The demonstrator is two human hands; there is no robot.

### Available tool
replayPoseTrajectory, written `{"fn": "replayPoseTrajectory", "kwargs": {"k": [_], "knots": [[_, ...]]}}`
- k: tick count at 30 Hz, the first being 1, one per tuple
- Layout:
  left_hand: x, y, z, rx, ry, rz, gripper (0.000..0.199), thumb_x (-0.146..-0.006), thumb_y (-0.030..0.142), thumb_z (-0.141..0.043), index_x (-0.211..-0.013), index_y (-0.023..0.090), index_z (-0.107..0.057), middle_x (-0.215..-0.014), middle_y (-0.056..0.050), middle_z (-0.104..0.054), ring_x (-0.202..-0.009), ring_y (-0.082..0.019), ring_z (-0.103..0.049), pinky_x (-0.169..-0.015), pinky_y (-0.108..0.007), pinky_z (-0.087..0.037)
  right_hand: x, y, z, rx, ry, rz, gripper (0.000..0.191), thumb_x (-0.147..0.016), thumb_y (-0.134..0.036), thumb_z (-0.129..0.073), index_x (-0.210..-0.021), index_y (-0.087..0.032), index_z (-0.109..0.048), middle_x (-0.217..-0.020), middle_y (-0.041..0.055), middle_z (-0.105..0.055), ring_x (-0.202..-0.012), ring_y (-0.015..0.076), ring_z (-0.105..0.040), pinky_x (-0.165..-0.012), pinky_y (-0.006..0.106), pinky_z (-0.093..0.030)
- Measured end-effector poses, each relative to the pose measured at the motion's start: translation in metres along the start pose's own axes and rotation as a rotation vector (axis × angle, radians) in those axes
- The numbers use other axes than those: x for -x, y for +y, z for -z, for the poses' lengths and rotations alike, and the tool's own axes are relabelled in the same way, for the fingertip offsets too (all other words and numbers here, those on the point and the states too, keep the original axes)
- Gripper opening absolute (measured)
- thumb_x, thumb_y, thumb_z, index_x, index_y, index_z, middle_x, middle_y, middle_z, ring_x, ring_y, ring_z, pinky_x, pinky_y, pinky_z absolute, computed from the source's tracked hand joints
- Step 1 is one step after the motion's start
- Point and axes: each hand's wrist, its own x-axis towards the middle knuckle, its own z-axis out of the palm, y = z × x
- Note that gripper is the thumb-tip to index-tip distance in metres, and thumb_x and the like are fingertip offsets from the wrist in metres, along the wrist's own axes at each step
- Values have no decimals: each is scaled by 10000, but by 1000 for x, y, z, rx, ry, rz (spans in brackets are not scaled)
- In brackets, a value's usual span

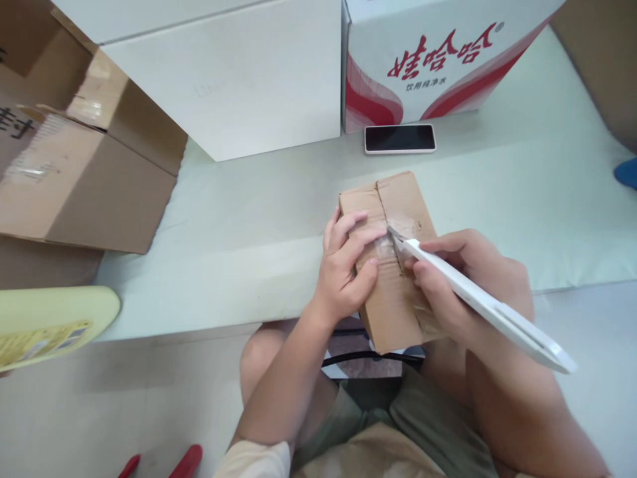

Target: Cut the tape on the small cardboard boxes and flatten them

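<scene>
A small brown cardboard box point(393, 305) lies at the near edge of the table, its front end jutting past it. Clear tape crosses the seam on its top. My left hand point(346, 265) grips the box's left side, fingers spread over the top and fingertips near the seam. In my right hand point(458, 279) is a white utility knife point(478, 295), fingers closed round it. Its metal blade tip touches the tape at the seam, close to my left index fingertip. How deep the tip sits cannot be seen.
A phone point(400, 139) lies beyond the box, before a white-and-red carton point(423, 86). A large white box point(239, 86) stands beside it. Brown cartons point(109, 179) are stacked at left, near a yellow-green container point(54, 322). A blue object point(627, 172) shows at the right edge.
</scene>
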Motion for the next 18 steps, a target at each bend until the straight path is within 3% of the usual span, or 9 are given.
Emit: {"fn": "replayPoseTrajectory", "kwargs": {"k": [5,18], "knots": [[0,0,0,9,1,5,404,-1062,494,-465,-1322,254,-660,-1474,-124,-596,-1460,-300,-512,-1326,-540,-255,0,3,0,-57,-51,61,177,-1009,-410,-634,-1088,-278,-723,-864,21,-811,-618,170,-733,-588,291,-546],[0,1,0,22,4,8,392,-1073,497,-453,-1313,263,-658,-1454,-120,-607,-1456,-304,-518,-1314,-549,-282,-1,0,0,38,-116,116,200,-987,-389,-607,-1137,-280,-682,-833,12,-810,-645,199,-758,-584,297,-534]]}}
